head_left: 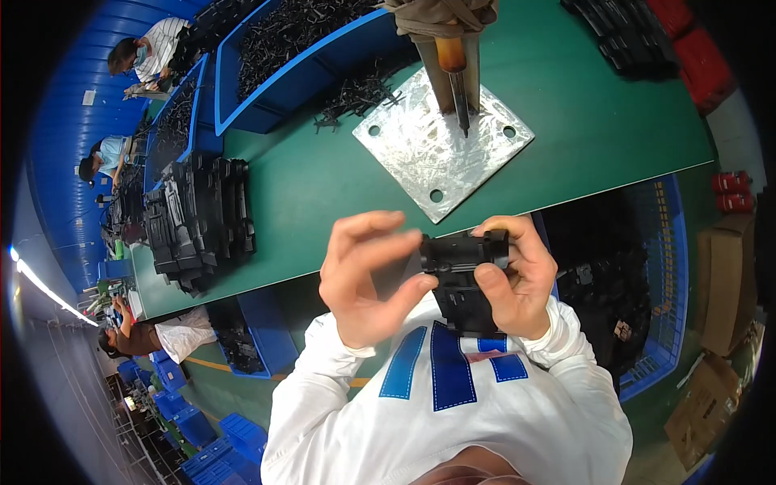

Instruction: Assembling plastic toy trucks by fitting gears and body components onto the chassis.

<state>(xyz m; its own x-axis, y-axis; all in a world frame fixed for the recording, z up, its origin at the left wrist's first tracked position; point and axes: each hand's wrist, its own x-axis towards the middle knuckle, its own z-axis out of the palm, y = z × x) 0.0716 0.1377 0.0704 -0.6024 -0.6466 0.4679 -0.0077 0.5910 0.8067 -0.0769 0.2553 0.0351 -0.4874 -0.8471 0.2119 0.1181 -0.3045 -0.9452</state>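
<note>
In front of my chest is a black moulded plastic part (pixel 464 301) with a rounded, tube-like upper section and a ridged body below. My right hand (pixel 521 279) is closed on its right side, thumb in front and fingers behind. At the part's left end is my left hand (pixel 360 279), its fingers stretched apart and slightly blurred. The left thumb and fingertips come close to the part; whether they touch it I cannot tell. Beyond the hands a pointed metal tool like a soldering iron (pixel 459 95), bound with cloth to a post, points down over a square metal plate (pixel 440 149).
The green table (pixel 311 202) carries stacked black parts (pixel 202 218) at left and a blue bin (pixel 303 69) of small black pieces. More black parts fill a blue crate (pixel 677 291) at my right. Cardboard boxes (pixel 723 283) stand farther right. Several people work at left.
</note>
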